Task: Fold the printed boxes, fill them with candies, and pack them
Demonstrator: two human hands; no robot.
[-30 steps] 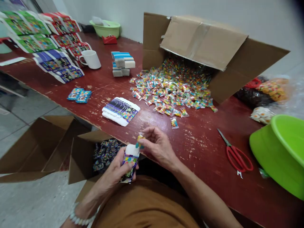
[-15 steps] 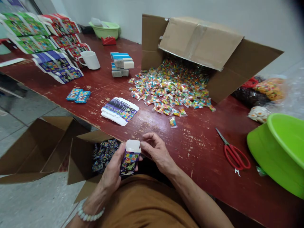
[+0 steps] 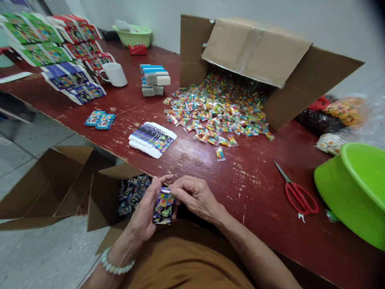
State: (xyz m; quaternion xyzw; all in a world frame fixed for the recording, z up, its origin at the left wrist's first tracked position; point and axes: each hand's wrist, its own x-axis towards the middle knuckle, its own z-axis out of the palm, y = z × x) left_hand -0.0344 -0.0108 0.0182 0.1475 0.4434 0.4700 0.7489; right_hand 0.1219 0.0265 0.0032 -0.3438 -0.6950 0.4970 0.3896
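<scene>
A small purple candy box [image 3: 164,208] with printed pictures rests upright in my left hand [image 3: 143,214], which is closed around its sides. My right hand [image 3: 195,196] is at the top of the same box, thumb and fingers pinched against its top edge. The white top flap now lies folded down. Just beyond my hands, a fanned stack of flat purple cartons [image 3: 153,139] lies on the red table [image 3: 192,162]. A single wrapped candy [image 3: 219,153] sits apart from the large pile of wrapped candies [image 3: 207,112].
A cardboard box [image 3: 255,52] lies on its side behind the candies. Red-handled scissors [image 3: 296,192] and a green basin [image 3: 345,192] are at right. Below the left table edge, an open carton [image 3: 104,196] holds dark packets [image 3: 132,192]. A white mug [image 3: 116,75] and colourful cartons stand at left.
The box's white top flap stood up earlier and is now folded down. My right hand has moved left onto the top of the box.
</scene>
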